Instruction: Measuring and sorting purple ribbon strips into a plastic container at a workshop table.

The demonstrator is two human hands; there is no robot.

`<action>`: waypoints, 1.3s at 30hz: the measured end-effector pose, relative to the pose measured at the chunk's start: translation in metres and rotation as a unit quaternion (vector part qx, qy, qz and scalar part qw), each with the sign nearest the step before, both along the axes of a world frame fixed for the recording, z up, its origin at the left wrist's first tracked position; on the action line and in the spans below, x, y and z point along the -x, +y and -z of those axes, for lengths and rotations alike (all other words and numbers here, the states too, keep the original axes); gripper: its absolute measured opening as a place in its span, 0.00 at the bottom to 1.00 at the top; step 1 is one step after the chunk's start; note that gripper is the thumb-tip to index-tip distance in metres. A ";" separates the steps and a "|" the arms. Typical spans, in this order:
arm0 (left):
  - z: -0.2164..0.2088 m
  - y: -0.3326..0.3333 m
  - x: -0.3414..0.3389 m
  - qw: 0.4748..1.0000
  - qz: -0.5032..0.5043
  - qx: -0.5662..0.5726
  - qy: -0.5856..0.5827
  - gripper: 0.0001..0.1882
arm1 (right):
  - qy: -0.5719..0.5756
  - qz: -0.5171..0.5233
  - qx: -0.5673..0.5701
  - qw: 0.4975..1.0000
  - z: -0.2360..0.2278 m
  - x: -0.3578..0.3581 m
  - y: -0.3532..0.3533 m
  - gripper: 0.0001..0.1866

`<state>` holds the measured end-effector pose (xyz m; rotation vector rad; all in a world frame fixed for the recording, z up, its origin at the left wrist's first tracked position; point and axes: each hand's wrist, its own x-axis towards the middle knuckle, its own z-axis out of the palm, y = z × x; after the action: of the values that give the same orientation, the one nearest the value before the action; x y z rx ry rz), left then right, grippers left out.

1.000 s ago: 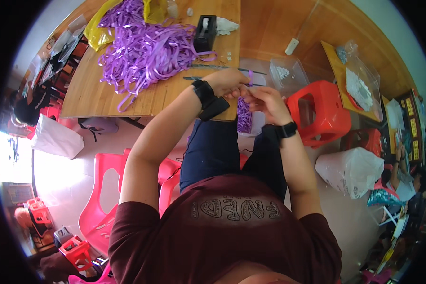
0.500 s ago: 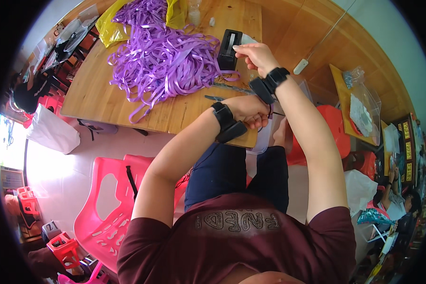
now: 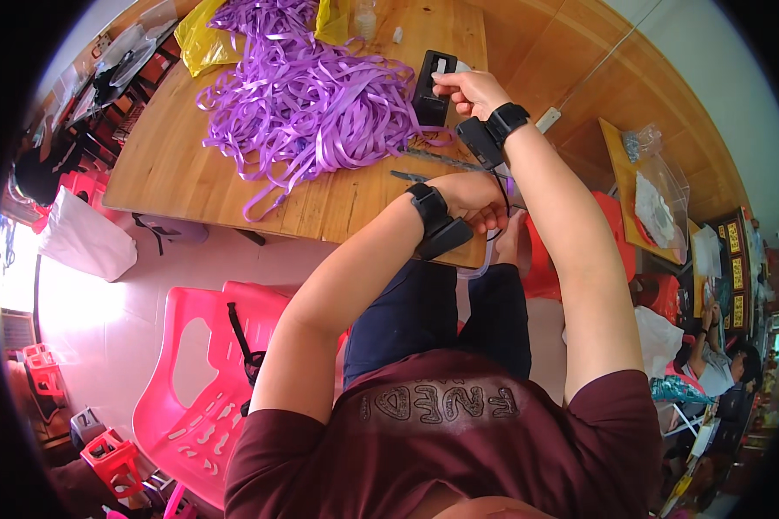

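Note:
At the table's right side stands a black tape dispenser (image 3: 430, 102) with a pale roll in it. My right hand (image 3: 479, 91) reaches its top, thumb and forefinger pinched at the roll; whatever lies between the fingertips is too small to make out. Below, beside the table's right edge, my left hand (image 3: 474, 199) is closed with curled fingers, its hold partly hidden. A thin dark cord (image 3: 503, 206) curves past those fingers. To the left of the dispenser spreads a large tangled heap of purple ribbons (image 3: 320, 112). Each wrist wears a black strapped device.
On the wooden table (image 3: 173, 164) lie a dark pointed tool (image 3: 407, 176) and a long dark strip (image 3: 446, 158). A yellow bag (image 3: 203, 43) and a clear bottle (image 3: 365, 19) stand farther back. A pink chair (image 3: 177, 381) is at my left, a red stool (image 3: 610, 238) at right.
The view has shifted slightly. My left hand is a little farther right, and the dark cord beside it shows more clearly. My right hand stays at the dispenser.

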<state>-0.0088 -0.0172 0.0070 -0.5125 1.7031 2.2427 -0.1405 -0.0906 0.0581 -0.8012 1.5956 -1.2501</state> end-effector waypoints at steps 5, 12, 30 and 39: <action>0.007 -0.004 0.000 1.000 0.019 -0.015 0.003 0.17 | -0.035 -0.021 0.075 0.996 -0.015 -0.011 0.015 0.10; 0.012 -0.003 -0.007 0.999 -0.012 -0.024 0.045 0.12 | -0.110 -0.050 -0.026 0.992 0.013 -0.033 0.047 0.09; 0.004 0.003 0.002 0.991 0.059 0.115 0.026 0.12 | 0.184 -0.229 -0.065 0.954 -0.010 0.054 0.130 0.12; -0.003 0.007 0.002 0.996 0.041 0.081 0.006 0.09 | 0.347 -0.363 -0.071 0.862 0.016 0.094 0.160 0.17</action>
<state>-0.0108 -0.0101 0.0104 -0.4565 1.8882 2.0661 -0.2348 0.0697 0.0418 -1.6838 1.6282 -0.2833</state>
